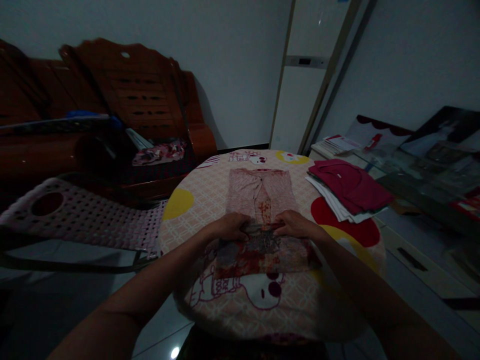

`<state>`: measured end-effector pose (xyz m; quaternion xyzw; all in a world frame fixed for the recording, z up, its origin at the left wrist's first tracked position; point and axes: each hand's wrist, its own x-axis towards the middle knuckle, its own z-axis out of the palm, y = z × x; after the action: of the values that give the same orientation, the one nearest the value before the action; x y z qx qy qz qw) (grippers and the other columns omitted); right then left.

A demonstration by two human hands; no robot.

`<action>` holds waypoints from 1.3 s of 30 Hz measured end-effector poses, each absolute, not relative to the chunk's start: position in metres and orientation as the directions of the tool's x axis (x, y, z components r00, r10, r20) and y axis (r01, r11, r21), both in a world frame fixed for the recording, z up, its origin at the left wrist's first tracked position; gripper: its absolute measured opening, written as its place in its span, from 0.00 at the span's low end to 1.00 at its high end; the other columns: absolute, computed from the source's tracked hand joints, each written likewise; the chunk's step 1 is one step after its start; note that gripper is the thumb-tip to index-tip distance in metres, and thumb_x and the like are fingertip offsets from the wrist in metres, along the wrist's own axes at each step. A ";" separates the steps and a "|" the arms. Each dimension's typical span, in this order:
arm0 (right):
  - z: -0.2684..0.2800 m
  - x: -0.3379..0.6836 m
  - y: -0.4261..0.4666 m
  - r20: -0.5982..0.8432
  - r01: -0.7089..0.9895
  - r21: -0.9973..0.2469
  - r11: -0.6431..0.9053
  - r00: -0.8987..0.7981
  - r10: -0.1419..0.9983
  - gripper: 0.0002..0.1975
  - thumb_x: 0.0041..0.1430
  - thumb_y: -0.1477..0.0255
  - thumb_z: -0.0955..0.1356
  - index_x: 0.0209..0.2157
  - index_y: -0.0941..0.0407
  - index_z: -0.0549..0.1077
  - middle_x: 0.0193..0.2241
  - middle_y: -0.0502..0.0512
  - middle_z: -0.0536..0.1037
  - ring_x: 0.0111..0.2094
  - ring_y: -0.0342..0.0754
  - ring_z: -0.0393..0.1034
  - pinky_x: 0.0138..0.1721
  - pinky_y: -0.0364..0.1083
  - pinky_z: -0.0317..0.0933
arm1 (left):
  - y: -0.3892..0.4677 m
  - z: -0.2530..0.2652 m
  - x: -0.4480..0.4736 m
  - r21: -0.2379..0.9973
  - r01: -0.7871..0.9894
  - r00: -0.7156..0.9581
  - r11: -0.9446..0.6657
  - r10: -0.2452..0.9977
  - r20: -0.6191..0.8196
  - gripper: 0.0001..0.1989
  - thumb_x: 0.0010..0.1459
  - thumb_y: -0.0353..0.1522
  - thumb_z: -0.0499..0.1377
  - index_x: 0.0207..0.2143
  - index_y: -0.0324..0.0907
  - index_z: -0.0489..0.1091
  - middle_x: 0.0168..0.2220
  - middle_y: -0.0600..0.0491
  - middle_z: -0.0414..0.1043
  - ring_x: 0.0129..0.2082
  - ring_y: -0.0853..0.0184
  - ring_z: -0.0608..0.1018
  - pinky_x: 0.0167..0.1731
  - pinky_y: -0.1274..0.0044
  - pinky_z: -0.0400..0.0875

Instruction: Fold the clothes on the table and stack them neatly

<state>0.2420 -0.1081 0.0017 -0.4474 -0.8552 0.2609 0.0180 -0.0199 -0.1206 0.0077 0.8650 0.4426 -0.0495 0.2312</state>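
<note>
A heathered pink-grey shirt with a red, orange and dark print lies on the round table, its sides turned in to make a rough rectangle. My left hand is closed on the fabric left of the middle, thumb toward the centre. Opposite it, my right hand pinches the same shirt. Between the two hands runs a crosswise fold over the dark printed part. The undersides of the fingers are partly hidden.
A patterned cloth covers the table. Folded clothes with a magenta top sit at its right edge, near a glass-topped cabinet. A woven chair stands left; a carved wooden sofa is behind.
</note>
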 end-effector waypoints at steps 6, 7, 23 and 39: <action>-0.006 0.248 -0.106 -0.068 0.603 -0.647 0.467 -0.655 0.752 0.06 0.55 0.75 0.70 0.35 0.57 0.80 0.30 0.50 0.80 0.32 0.46 0.72 0.33 0.41 0.57 | -0.115 -0.001 -0.028 0.551 0.679 0.656 -0.486 0.738 -0.158 0.10 0.59 0.38 0.57 0.36 0.40 0.71 0.33 0.54 0.76 0.32 0.66 0.75 0.31 0.79 0.63; -0.003 0.249 -0.104 -0.055 0.612 -0.634 0.472 -0.645 0.762 0.07 0.55 0.75 0.70 0.36 0.57 0.80 0.31 0.51 0.81 0.33 0.46 0.73 0.34 0.41 0.58 | -0.112 0.001 -0.028 0.544 0.681 0.646 -0.491 0.753 -0.129 0.09 0.58 0.37 0.58 0.36 0.40 0.71 0.32 0.54 0.75 0.32 0.66 0.75 0.31 0.79 0.63; 0.049 0.230 0.016 0.059 0.898 0.101 0.428 -0.435 0.898 0.16 0.62 0.63 0.70 0.49 0.54 0.78 0.47 0.62 0.80 0.48 0.58 0.73 0.43 0.48 0.62 | 0.037 0.031 -0.023 0.071 0.892 0.446 -0.447 0.894 0.031 0.16 0.58 0.38 0.60 0.48 0.45 0.76 0.44 0.50 0.79 0.43 0.60 0.78 0.39 0.76 0.67; 0.026 0.211 0.085 0.035 0.873 0.178 0.453 -0.466 0.884 0.14 0.65 0.68 0.67 0.48 0.59 0.77 0.48 0.69 0.79 0.52 0.61 0.72 0.49 0.51 0.61 | 0.096 0.015 -0.018 0.089 0.948 0.308 -0.304 0.951 -0.037 0.13 0.56 0.37 0.63 0.43 0.44 0.77 0.44 0.48 0.78 0.46 0.57 0.77 0.40 0.75 0.66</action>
<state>0.2115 0.0849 0.0256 -0.5158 -0.8518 -0.0855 -0.0312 -0.0177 0.0957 0.0150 0.8074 0.5880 0.0112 0.0468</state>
